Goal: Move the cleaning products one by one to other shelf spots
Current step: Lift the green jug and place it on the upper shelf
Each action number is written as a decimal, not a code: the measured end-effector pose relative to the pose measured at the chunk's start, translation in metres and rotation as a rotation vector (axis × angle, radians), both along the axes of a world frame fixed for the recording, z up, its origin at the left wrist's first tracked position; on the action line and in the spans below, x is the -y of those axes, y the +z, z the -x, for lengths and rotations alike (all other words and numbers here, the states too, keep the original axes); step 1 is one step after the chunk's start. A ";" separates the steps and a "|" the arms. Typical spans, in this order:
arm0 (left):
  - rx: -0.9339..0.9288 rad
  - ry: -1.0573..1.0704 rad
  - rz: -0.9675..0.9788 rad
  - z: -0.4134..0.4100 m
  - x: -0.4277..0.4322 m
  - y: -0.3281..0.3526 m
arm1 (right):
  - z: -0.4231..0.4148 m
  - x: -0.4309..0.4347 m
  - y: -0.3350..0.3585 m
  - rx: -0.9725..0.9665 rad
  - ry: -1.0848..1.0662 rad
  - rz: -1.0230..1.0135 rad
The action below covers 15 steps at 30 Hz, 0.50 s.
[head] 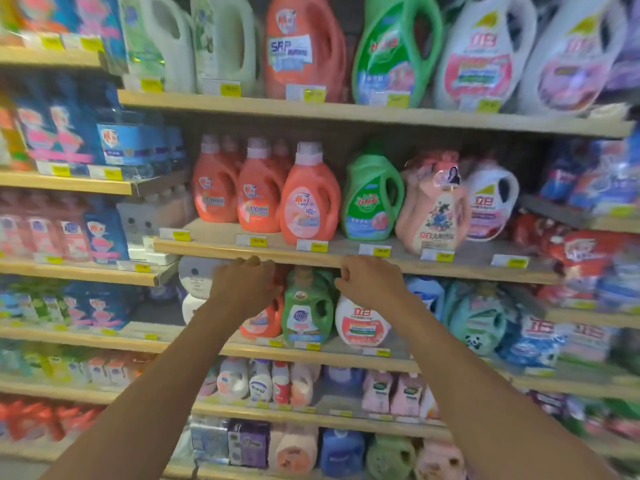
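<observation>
Detergent bottles on wooden shelves

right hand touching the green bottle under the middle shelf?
Cannot tell. In the head view the right hand has its curled fingers right beside the top of the green bottle. Motion blur and the single angle hide whether there is contact or a gap.

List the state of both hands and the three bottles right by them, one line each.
left hand: fingers curled in front of the orange bottle's top; grip hidden.
right hand: fingers curled above the white bottle; grip unclear.
orange bottle: upright on its shelf, top covered.
green bottle: upright, cap on, between the hands.
white bottle: upright, top hidden.
</observation>
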<state>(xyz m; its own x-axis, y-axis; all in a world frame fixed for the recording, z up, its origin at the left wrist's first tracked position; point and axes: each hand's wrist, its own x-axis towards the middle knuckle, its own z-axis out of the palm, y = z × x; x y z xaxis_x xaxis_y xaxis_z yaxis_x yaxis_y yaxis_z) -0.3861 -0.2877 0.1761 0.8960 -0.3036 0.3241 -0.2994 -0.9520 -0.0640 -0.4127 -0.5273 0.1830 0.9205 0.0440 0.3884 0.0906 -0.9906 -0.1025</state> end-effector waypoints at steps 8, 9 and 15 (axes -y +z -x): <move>0.098 -0.014 0.003 0.000 0.047 0.045 | 0.007 0.037 0.048 0.093 0.046 -0.004; 0.112 -0.015 0.001 0.000 0.053 0.051 | 0.009 0.042 0.053 0.103 0.052 -0.019; 0.201 -0.041 -0.034 -0.006 0.086 0.085 | -0.004 0.070 0.094 0.193 0.036 -0.022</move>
<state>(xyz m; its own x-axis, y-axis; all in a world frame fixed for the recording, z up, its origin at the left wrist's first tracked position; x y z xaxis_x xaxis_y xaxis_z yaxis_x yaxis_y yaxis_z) -0.3798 -0.3742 0.2614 0.8010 -0.3524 0.4840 -0.3157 -0.9355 -0.1587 -0.4086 -0.5970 0.2771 0.8266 0.0650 0.5590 0.1460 -0.9841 -0.1014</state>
